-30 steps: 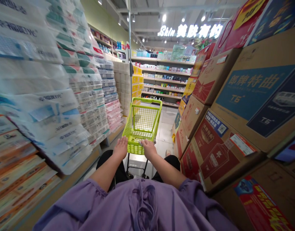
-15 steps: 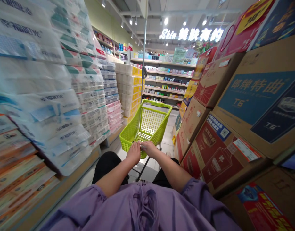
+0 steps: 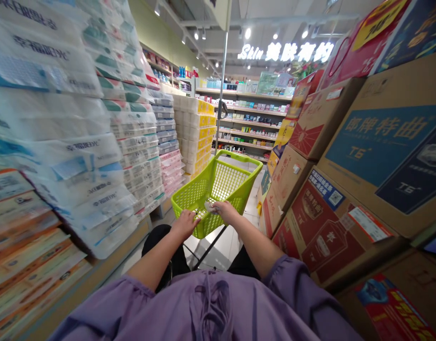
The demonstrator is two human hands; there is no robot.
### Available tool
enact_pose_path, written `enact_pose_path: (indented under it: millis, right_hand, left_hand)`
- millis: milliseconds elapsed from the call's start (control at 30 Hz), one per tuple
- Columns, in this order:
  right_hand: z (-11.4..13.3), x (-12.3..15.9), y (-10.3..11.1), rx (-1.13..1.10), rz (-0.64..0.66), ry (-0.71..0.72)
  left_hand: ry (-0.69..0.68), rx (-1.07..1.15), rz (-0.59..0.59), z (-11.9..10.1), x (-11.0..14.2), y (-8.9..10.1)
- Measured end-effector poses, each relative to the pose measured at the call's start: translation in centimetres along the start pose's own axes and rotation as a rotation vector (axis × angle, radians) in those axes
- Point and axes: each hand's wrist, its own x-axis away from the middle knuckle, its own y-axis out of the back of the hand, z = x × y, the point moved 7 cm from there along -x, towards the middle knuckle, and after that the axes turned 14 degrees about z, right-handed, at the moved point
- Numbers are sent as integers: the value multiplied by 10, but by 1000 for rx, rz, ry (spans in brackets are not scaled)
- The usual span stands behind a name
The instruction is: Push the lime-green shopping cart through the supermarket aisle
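Note:
A lime-green shopping cart (image 3: 193,190) with a lattice basket stands in front of me, turned slightly. My left hand (image 3: 185,225) is closed over the near rim of its basket. Just right of it, my right hand (image 3: 224,212) pinches a small whitish crumpled thing (image 3: 209,207), whose kind I cannot make out, over the basket's near end. The basket floor shows bare lattice where it is visible.
Stacked tissue packs (image 3: 86,147) line the left side on a low platform. Cardboard cartons (image 3: 345,222) rise close on the right. Ahead are a metal pole (image 3: 223,71), paper-roll bundles (image 3: 192,128) and shelves of small goods (image 3: 251,108).
My hands, close together before, have moved apart: the left back and leftward, the right a little right. The whitish thing now shows in my right fingers. The cart has turned slightly.

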Motion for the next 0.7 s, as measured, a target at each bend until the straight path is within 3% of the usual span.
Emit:
enact_pose_path:
  millis: [100, 233, 367, 467, 700]
  right_hand:
    - [10, -8, 2, 19, -9, 1]
    - [39, -16, -9, 97, 9, 38]
    - [54, -19, -15, 165, 63, 49]
    - [41, -17, -8, 172, 104, 6]
    - [-19, -8, 31, 146, 78, -195]
  left_hand:
    - [77, -74, 30, 6, 1, -4]
    - [33, -79, -45, -20, 5, -16]
    - [125, -52, -97, -23, 15, -30]
    - [72, -66, -70, -16, 20, -34]
    - [48, -132, -65, -6, 15, -34]
